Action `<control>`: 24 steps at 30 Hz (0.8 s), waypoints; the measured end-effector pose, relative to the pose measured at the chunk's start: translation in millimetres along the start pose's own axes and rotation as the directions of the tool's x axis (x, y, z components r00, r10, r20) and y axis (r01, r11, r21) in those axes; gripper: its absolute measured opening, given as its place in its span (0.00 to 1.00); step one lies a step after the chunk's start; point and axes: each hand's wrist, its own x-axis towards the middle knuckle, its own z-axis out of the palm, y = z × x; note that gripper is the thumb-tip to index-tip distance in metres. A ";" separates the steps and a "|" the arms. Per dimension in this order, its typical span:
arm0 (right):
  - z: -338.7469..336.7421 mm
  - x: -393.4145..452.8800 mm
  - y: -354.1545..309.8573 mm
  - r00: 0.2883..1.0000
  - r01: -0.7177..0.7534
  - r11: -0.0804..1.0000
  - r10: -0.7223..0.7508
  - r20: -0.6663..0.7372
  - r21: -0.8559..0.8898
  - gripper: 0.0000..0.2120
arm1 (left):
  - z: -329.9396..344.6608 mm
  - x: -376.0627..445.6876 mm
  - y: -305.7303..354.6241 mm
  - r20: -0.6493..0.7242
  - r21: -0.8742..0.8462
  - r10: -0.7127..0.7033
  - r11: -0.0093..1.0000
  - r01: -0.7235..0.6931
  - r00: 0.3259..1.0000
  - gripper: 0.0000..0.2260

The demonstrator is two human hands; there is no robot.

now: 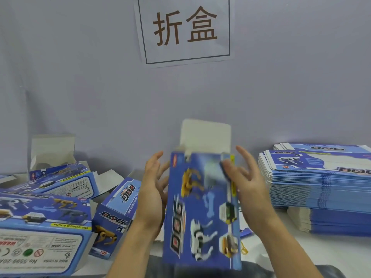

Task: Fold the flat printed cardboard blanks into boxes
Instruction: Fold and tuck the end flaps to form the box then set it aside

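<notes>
Item in hand: one blue printed box (202,209), held upright between your palms at the centre, its plain flap (205,135) standing up at the top.
Right hand (244,183): thumb pinches the box's upper right edge, the other fingers spread loosely beyond it.
Left hand (152,189): fingers straight and relaxed beside the box's left side; whether the palm touches the cardboard you cannot tell.
Surface: white table (321,255), backed by a pale grey wall (100,77) bearing a paper sign (185,29) with two brown characters.
To your right: tall stack of flat blanks (321,189), well apart from the held box.
To your left: heap of folded boxes (60,207), several with flaps open, the nearest cut off by the lower left edge.
Obscured: the held box is motion-blurred, so its small print is unreadable; its bottom end is hard to make out.
</notes>
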 end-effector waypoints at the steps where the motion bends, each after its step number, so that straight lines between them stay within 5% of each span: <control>1: -3.8 -0.2 -5.1 0.999 -0.008 0.998 0.011 -0.044 0.060 0.38 | -1.1 1.0 4.9 0.018 0.000 -0.029 1.000 0.029 0.999 0.19; 3: -6.7 10.7 -17.3 0.998 -0.063 0.994 0.065 -0.017 0.087 0.34 | -6.6 4.3 10.4 0.032 0.037 -0.056 0.998 0.055 0.998 0.19; 5: -16.1 12.4 -18.3 0.981 -0.120 0.984 0.138 0.138 -0.130 0.25 | -10.0 3.9 13.4 0.030 0.072 -0.091 0.993 0.088 0.995 0.19; 7: -21.2 5.1 -12.8 0.949 -0.185 0.968 0.221 0.223 -0.172 0.22 | -11.6 2.7 13.8 0.023 0.085 -0.124 0.989 0.122 0.992 0.18; 9: -13.0 3.1 -8.7 0.820 -0.193 0.889 0.379 0.430 -0.416 0.41 | -15.5 5.1 9.5 -0.005 0.149 -0.120 0.982 0.120 0.993 0.13; 10: -9.1 4.0 -12.4 0.773 -0.225 0.840 0.463 0.434 -0.494 0.53 | -18.4 6.6 6.3 -0.016 0.215 -0.100 0.971 0.101 0.995 0.09; 11: -6.0 1.8 -10.6 0.766 -0.308 0.821 0.514 0.387 -0.480 0.55 | -19.7 6.3 4.0 -0.020 0.275 -0.089 0.957 0.091 0.996 0.07; 13: -4.7 -0.9 -7.7 0.732 -0.376 0.836 0.533 0.425 -0.400 0.37 | -20.4 2.6 0.3 -0.007 0.319 -0.113 0.942 0.109 0.994 0.07; 17: -6.3 5.8 8.1 0.852 -0.465 0.884 0.463 0.243 -0.054 0.21 | -20.9 0.6 -2.1 0.025 0.313 -0.143 0.941 0.128 0.989 0.08; 24: -1.7 1.6 4.3 0.952 -0.265 0.964 0.263 0.157 -0.011 0.11 | -9.4 3.4 -3.1 0.139 0.388 -0.106 0.921 0.044 0.985 0.10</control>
